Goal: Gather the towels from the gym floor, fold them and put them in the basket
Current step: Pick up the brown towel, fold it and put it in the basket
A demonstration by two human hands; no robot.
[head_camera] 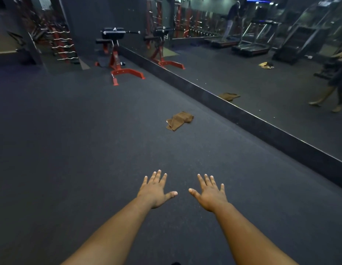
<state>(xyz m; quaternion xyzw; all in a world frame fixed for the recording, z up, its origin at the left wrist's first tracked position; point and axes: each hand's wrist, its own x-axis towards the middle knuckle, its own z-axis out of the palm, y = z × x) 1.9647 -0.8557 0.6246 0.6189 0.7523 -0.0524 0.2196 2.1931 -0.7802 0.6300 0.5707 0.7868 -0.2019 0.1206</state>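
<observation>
Left hand (155,190) and right hand (210,194) both stretched forward low in the frame, fingers spread and straight, palms down, holding nothing, hanging above the dark floor (70,150) with a gap between the thumbs. One brown towel (179,120) crumpled on the floor just above centre frame, well apart from both hands, near the base of the wall mirror (261,77) running from upper centre down to the right edge. Another brownish heap (266,65) seen only inside the mirror at upper right, so presumably lying somewhere behind or beside the viewpoint. No basket in view anywhere. Likely trouble from here: mistaking the reflected towel (229,96) just past the mirror's edge for a second real one and reaching into the glass. Also likely: snatching the towel by one loose fold, so that it unrolls and drags, leaving a harder fold afterwards. Dim lighting and dark flooring, so easy to overlook a darker cloth. Red exercise frame (116,54) in the upper middle, well clear of the towel, a tripping risk only when wandering that way. With the basket out of sight, some risk of carrying a folded towel the wrong way and loosening it.
</observation>
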